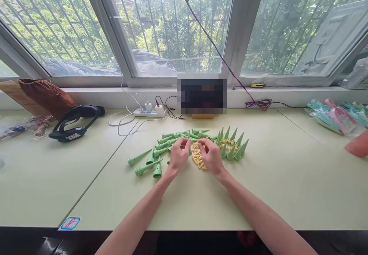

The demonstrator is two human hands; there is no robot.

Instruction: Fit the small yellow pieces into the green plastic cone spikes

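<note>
The left hand (179,153) is closed on a green plastic spike (189,135), the tip of which projects upward past the thumb. The right hand (212,155) faces it, just beside, with thumb and fingertips drawn together; whether a part is pinched there cannot be told at this size. Both hands are over the middle of the desk (258,197), set back from its front edge.

Loose green spikes (148,168) lie at varied angles beside and beyond the left hand, toward the desk's left edge. A heap of small yellow plastic parts (198,162) lies between the hands, partly covered by the right. To the right of that hand, upright green spikes (230,152) stand points up in a curved row around further yellow pieces (230,146).

Along the desk's rear edge: a white power strip (148,112) with plugs inserted, and a coiled cable (260,103). A black headset (76,123) rests left of the desk seam. A marked label (70,223) is at the front edge, beside that seam.
</note>
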